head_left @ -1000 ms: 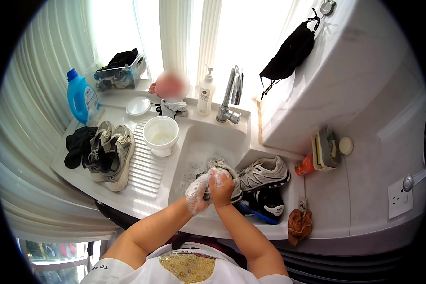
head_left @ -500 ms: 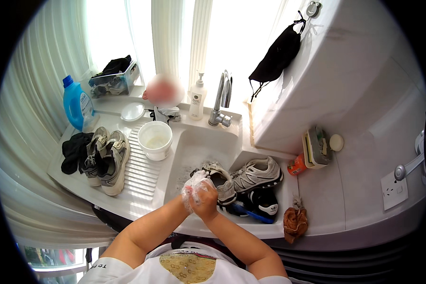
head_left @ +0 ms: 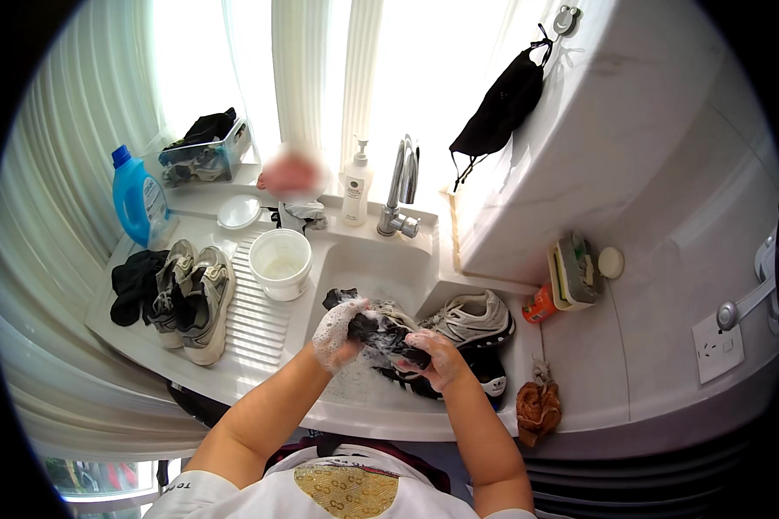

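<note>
A soapy black cloth (head_left: 381, 330), long and narrow like a sock, is stretched between my two hands above the sink (head_left: 381, 259). My left hand (head_left: 335, 337) is covered in foam and closed round its left part, with one end sticking out beyond the fingers. The right end is gripped in my right hand (head_left: 441, 356), foamy at the fingers. Just beyond the right hand lies a grey sneaker (head_left: 472, 318) on the sink's right side. A black shoe (head_left: 485, 374) with white trim lies beneath it, partly hidden by my right hand. Suds float in the water below.
A white tub (head_left: 281, 259) stands on the ribbed drainboard, beside a pair of grey sneakers (head_left: 203, 303) and black cloth (head_left: 134, 285). Behind are a blue detergent bottle (head_left: 138, 203), a pump bottle (head_left: 356, 190) and the faucet (head_left: 398, 195). A brown scrunched cloth (head_left: 538, 411) is at right.
My hands were pressed together in foam over the sink. They have moved apart, the right hand going rightward, and the black cloth now shows stretched between them.
</note>
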{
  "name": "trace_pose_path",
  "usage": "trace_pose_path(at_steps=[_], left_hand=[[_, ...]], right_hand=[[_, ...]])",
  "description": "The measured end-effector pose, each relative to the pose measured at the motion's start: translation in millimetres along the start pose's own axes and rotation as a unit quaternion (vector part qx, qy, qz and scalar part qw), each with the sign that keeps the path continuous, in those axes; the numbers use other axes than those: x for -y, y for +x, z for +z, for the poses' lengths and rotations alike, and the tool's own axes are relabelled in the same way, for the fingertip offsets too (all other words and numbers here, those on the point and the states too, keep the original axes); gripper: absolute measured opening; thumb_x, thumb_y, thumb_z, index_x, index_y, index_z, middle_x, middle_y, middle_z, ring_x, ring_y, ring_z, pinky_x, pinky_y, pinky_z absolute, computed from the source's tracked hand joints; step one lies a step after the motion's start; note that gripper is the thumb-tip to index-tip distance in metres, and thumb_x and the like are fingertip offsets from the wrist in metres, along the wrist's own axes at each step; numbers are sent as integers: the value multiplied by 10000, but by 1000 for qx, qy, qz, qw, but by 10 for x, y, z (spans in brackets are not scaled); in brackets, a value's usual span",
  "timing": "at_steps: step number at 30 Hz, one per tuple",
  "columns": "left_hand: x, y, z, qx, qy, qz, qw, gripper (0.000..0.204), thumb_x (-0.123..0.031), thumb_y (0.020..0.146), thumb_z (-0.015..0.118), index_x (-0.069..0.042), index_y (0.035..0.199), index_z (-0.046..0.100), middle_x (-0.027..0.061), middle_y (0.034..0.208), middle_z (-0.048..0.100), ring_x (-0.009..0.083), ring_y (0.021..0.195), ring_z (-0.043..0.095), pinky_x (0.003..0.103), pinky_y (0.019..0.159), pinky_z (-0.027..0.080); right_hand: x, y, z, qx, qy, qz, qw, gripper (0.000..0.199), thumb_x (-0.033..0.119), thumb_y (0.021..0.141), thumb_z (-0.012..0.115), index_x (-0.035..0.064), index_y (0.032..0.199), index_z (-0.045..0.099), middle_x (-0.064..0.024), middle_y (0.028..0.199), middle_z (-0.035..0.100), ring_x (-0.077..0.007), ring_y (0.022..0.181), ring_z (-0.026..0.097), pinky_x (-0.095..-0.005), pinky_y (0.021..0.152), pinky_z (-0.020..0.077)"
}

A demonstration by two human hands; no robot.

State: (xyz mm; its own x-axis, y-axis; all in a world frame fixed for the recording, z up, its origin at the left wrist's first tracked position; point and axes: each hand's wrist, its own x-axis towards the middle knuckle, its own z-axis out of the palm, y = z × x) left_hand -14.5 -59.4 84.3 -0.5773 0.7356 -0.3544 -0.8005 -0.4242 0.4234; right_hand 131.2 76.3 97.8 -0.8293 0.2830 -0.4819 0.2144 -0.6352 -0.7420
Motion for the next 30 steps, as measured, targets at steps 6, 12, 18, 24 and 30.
trace_pose_path(at_steps=[6, 12, 18, 24, 30], left_hand=[[110, -123, 165, -64, -57, -64, 994, 323, -451, 895, 517, -129, 906, 504, 27, 841, 563, 170, 669, 596, 201, 422, 428], [660, 53, -416, -9, 23, -154, 988, 500, -514, 938, 295, -84, 1003, 541, 54, 971, 600, 180, 906, 570, 340, 808, 472], [311, -114, -192, 211, -13, -115, 971, 196, -271, 895, 512, -97, 951, 581, 11, 906, 613, 137, 815, 596, 265, 719, 499], [300, -347, 347, 25, 33, -102, 994, 134, -194, 884, 515, -94, 911, 601, 10, 862, 621, 140, 782, 602, 252, 683, 503], [450, 49, -330, 56, 16, -166, 984, 185, -246, 915, 474, -110, 984, 579, 25, 916, 601, 179, 860, 597, 292, 785, 494]], right_hand=[[-433, 291, 52, -191, -29, -354, 915, 131, 30, 708, 637, 12, 755, 516, -117, 1030, 590, -237, 922, 578, -339, 825, 466], [-731, 426, 348, -167, -418, -529, 719, 242, 139, 628, 704, 10, 759, 548, -177, 928, 554, -374, 867, 515, -435, 813, 421], [-612, 376, 507, -160, -387, -561, 714, 175, 90, 667, 685, 11, 725, 539, -159, 805, 543, -342, 783, 526, -399, 722, 431], [-543, 636, 358, -284, -310, -520, 743, 176, 90, 658, 683, 17, 733, 540, -157, 795, 555, -336, 782, 550, -389, 722, 454], [-561, 540, 428, -131, -357, -611, 694, 161, 60, 652, 663, 8, 725, 530, -126, 749, 539, -320, 777, 538, -375, 742, 433]])
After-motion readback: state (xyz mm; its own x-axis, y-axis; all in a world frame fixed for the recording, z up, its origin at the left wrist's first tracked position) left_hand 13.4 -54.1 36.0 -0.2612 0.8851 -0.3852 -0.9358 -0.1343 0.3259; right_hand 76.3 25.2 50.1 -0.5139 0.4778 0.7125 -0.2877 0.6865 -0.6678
